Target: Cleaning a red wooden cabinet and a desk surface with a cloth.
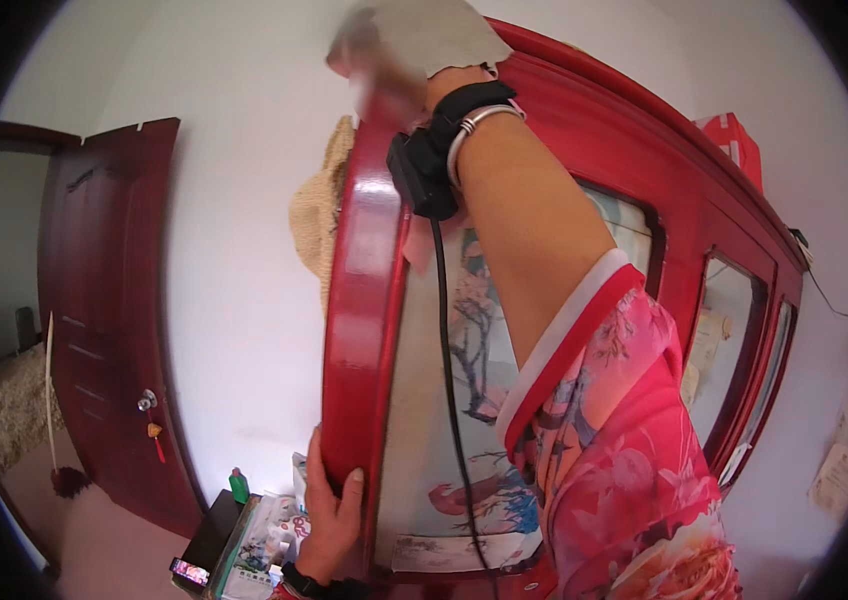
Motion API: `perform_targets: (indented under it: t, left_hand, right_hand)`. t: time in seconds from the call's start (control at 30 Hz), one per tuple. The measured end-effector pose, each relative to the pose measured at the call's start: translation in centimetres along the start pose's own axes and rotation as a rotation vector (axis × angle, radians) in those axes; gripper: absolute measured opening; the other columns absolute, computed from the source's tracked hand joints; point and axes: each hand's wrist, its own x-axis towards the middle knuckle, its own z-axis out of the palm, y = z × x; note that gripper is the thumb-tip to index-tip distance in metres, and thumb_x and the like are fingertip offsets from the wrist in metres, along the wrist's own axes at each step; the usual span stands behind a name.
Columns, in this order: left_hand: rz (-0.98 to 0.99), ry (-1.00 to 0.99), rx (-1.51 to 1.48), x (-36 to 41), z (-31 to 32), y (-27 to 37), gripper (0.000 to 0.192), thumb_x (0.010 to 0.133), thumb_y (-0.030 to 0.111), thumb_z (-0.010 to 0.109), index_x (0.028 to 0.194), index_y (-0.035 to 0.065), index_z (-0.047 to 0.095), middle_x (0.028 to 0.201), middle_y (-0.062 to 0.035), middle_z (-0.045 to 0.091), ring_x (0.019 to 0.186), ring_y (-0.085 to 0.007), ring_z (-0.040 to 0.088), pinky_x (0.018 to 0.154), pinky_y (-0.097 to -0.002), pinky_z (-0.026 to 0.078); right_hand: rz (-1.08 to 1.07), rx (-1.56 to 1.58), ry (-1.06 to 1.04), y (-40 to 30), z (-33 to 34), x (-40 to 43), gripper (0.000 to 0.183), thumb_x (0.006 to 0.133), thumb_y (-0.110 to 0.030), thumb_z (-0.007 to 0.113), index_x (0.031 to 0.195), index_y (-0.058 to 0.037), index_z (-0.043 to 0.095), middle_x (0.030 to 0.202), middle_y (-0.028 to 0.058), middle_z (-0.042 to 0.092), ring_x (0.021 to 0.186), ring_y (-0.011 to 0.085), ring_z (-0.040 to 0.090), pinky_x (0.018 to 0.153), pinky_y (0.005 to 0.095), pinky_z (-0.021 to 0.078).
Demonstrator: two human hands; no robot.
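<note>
My right hand is raised to the top left corner of a red lacquered wooden cabinet. It holds a grey cloth that lies over the back of the hand and the cabinet's upper edge; motion blurs the fingers. A black strap with a small device and a silver bangle circle that wrist, and a black cable hangs from the device. Lower down, my left hand rests against the cabinet's left corner post, thumb on the front and fingers along the side. Behind the arm, a glazed panel shows flowering branches and a bird.
A woven straw hat hangs beside the cabinet. Below it, a small dark table carries packets, a lit phone and a green bottle. At left, a dark red door stands ajar. A red bag sits atop the cabinet.
</note>
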Motion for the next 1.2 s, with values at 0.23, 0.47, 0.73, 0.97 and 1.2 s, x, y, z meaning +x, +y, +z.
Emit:
perform_targets:
  t: [0.23, 0.47, 0.73, 0.97, 1.2]
  left_hand:
    - [-0.043, 0.042, 0.063, -0.2, 0.3, 1.0, 0.057, 0.089, 0.002, 0.046, 0.141, -0.0027, 0.024, 0.136, -0.0191, 0.039, 0.124, -0.0252, 0.040, 0.106, -0.0344, 0.027]
    - [0.012, 0.133, 0.198, -0.8, -0.2, -1.2, 0.050, 0.098, 0.018, 0.041, 0.142, 0.0002, 0.025, 0.141, -0.0157, 0.035, 0.128, -0.0247, 0.035, 0.107, -0.0353, 0.027]
    - [0.043, 0.290, 0.205, -0.8, 0.2, -1.9, 0.051, 0.097, 0.021, 0.041, 0.140, -0.0028, 0.028, 0.137, -0.0155, 0.039, 0.125, -0.0239, 0.037, 0.106, -0.0347, 0.025]
    - [0.025, 0.306, 0.356, -0.4, 0.6, -2.1, 0.052, 0.096, 0.018, 0.039, 0.141, -0.0027, 0.025, 0.140, -0.0162, 0.036, 0.128, -0.0252, 0.035, 0.107, -0.0348, 0.023]
    - [0.081, 0.114, 0.248, -0.2, 1.7, 0.3, 0.060, 0.089, 0.014, 0.043, 0.143, -0.0023, 0.021, 0.140, -0.0191, 0.036, 0.128, -0.0265, 0.035, 0.109, -0.0356, 0.023]
  right_hand:
    - [0.012, -0.122, 0.046, 3.9, -3.2, -5.5, 0.020, 0.081, -0.012, 0.048, 0.093, -0.0048, 0.062, 0.083, 0.0140, 0.065, 0.075, 0.0304, 0.063, 0.069, 0.0395, 0.0499]
    - [0.128, -0.348, 0.093, 13.0, -9.6, -14.5, 0.019, 0.075, -0.002, 0.051, 0.088, -0.0048, 0.065, 0.082, 0.0138, 0.066, 0.075, 0.0265, 0.064, 0.069, 0.0369, 0.0509]
    - [0.627, 0.768, 0.143, 24.2, -19.9, -26.6, 0.025, 0.087, -0.017, 0.049, 0.108, -0.0050, 0.055, 0.091, 0.0101, 0.061, 0.077, 0.0219, 0.060, 0.063, 0.0354, 0.0499]
    - [0.604, -0.818, -0.182, 33.8, -21.1, -32.4, 0.027, 0.085, -0.025, 0.048, 0.108, -0.0163, 0.058, 0.099, 0.0173, 0.064, 0.094, 0.0387, 0.056, 0.088, 0.0463, 0.0420]
    - [0.257, -0.589, -0.047, 27.1, -17.7, -27.8, 0.023, 0.083, -0.021, 0.051, 0.103, -0.0126, 0.058, 0.094, 0.0175, 0.059, 0.093, 0.0371, 0.052, 0.082, 0.0456, 0.0405]
